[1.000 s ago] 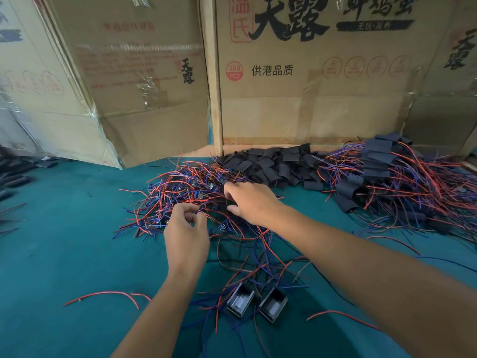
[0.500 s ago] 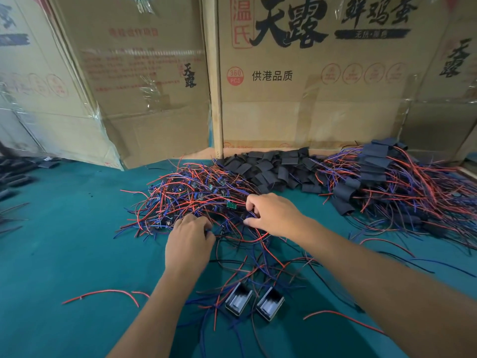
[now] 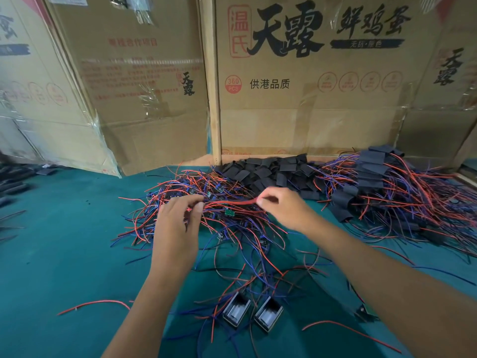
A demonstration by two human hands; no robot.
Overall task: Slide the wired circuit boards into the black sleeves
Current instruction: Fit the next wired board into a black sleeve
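Flattened cardboard boxes [image 3: 309, 99] stand along the back of a green table [image 3: 64, 254]. Against them lies a heap of black sleeves [image 3: 271, 171]; to its right a pile of sleeved, wired pieces [image 3: 387, 189]; in front, a tangle of wired circuit boards [image 3: 206, 202]. The right hand [image 3: 284, 208] pinches a red wire [image 3: 232, 202] between thumb and forefinger, the wire stretched left to right toward the left hand [image 3: 178, 228], whose curled fingers [image 3: 191, 202] take its other end. A small green board [image 3: 229, 212] hangs just beneath the wire. Two little open black housings [image 3: 251, 312] lie near the front edge.
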